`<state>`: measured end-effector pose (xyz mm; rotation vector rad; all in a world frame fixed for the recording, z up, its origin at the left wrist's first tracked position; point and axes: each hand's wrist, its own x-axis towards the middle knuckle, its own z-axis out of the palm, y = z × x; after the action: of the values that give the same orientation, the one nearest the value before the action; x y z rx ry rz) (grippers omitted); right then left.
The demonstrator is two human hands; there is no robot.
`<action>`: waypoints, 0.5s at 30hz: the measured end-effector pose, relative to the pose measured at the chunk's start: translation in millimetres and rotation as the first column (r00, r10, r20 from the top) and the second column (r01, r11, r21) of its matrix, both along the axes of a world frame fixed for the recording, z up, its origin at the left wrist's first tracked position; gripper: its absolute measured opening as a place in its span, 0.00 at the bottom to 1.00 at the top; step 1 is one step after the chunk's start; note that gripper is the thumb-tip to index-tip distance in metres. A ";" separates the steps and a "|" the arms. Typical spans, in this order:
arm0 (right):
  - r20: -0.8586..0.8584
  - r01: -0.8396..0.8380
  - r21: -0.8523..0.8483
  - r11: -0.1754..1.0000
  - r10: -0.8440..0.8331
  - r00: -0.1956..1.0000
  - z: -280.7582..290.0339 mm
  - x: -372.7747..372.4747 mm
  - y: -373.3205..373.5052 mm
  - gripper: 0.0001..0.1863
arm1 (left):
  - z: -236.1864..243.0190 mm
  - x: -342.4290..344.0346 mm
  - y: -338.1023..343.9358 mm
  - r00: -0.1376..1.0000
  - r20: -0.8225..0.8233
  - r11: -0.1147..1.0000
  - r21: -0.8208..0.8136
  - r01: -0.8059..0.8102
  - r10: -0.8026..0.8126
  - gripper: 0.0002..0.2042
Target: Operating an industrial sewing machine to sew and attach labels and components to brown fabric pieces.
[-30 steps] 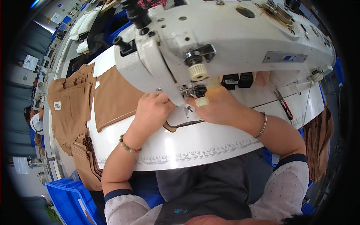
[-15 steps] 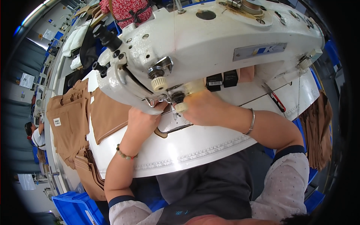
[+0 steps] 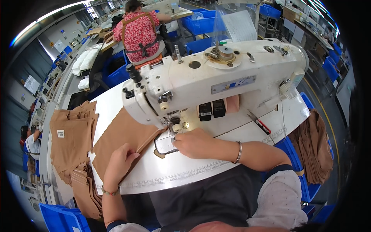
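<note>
My left hand (image 3: 120,162) is at the near edge of a brown fabric piece (image 3: 119,133), its thumb and fingers curled at the cloth. The piece lies flat on the white sewing table, and its right corner reaches the needle area of a white sewing machine (image 3: 216,77). My right hand (image 3: 195,144) is closed beside the metal needle plate (image 3: 165,145), just right of the cloth. A small greyish bit shows at its fingertips, too small to name.
Stacked brown pieces (image 3: 73,131) lie left. Red-handled snips (image 3: 259,123) and small black boxes (image 3: 211,110) lie under and beside the machine arm. More brown cloth (image 3: 313,147) hangs over a blue crate at right. A person (image 3: 140,34) sits beyond the machine.
My left hand has moved from the needle area down and left along the cloth. My right hand has shifted slightly below the needle. The view has tilted up, showing more of the room.
</note>
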<state>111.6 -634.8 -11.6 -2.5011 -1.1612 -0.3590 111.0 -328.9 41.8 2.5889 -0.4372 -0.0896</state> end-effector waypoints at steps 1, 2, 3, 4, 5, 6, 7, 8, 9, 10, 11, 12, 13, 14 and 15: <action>-0.135 0.008 -0.013 1.000 -0.010 0.991 12.1 -9.6 3.6 0.13 | 10.2 -10.4 3.2 1.000 0.012 1.000 -0.006 -0.019 0.019 0.08; -0.273 0.017 -0.029 0.999 -0.024 0.962 19.2 -18.7 8.0 0.20 | 24.2 -22.4 5.3 0.993 0.114 0.998 -0.042 -0.038 0.043 0.09; -0.268 -0.002 -0.035 0.999 -0.008 0.963 21.4 -28.4 15.2 0.20 | 38.9 -35.6 7.4 0.974 0.214 0.995 -0.079 -0.054 0.070 0.09; -0.268 0.102 0.150 0.983 -0.058 0.962 21.5 -39.5 24.9 0.33 | 52.4 -50.3 9.2 0.947 0.303 0.994 -0.042 -0.097 0.105 0.09; -0.278 0.202 0.330 0.922 -0.110 0.954 23.7 -50.4 33.8 0.47 | 73.3 -68.7 6.6 0.930 0.339 0.990 -0.049 -0.131 0.140 0.09; -0.249 0.251 0.342 0.906 -0.170 0.953 22.6 -57.9 40.2 0.63 | 88.6 -79.5 -0.7 0.900 0.423 0.994 -0.080 -0.079 0.106 0.09; -0.245 0.237 0.337 0.911 -0.158 0.957 25.1 -63.1 45.1 0.63 | 102.2 -92.9 -4.1 0.857 0.509 0.994 -0.099 -0.042 0.087 0.09; -0.246 0.257 0.384 0.887 -0.170 0.954 27.5 -65.3 51.5 0.61 | 109.9 -105.7 0.1 0.854 0.509 0.993 -0.097 -0.071 0.111 0.09; -0.253 0.280 0.429 0.859 -0.184 0.950 28.5 -66.5 56.1 0.61 | 114.8 -117.3 5.5 0.793 0.586 0.982 -0.175 -0.076 0.165 0.09; -0.271 0.275 0.469 0.840 -0.160 0.949 25.7 -69.6 54.2 0.51 | 118.3 -127.6 12.2 0.725 0.655 0.966 -0.252 -0.057 0.214 0.10; -0.275 0.262 0.469 0.843 -0.142 0.951 25.8 -73.1 48.3 0.51 | 122.9 -136.9 20.0 0.724 0.652 0.965 -0.249 -0.076 0.225 0.10; -0.064 0.148 0.510 0.847 -0.134 0.989 26.2 -74.3 38.3 0.44 | 127.8 -143.1 27.7 0.716 0.652 0.960 -0.264 -0.092 0.248 0.11; 0.147 0.035 0.526 0.850 -0.131 0.980 24.7 -76.8 30.8 0.38 | 130.4 -146.2 35.5 0.712 0.649 0.955 -0.279 -0.105 0.268 0.11; 0.202 0.044 0.539 0.841 -0.180 0.963 36.8 -86.7 27.8 0.29 | 127.1 -145.1 43.8 0.736 0.620 0.962 -0.180 -0.205 0.273 0.11; 0.184 0.036 0.540 0.841 -0.160 0.970 41.6 -96.4 22.5 0.29 | 114.1 -138.5 58.5 0.814 0.475 0.943 -0.172 -0.286 0.334 0.10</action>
<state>15.2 -612.3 30.0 -2.0593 -0.8511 -0.8827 -27.5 -270.4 155.9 2.5307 -0.1772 0.7161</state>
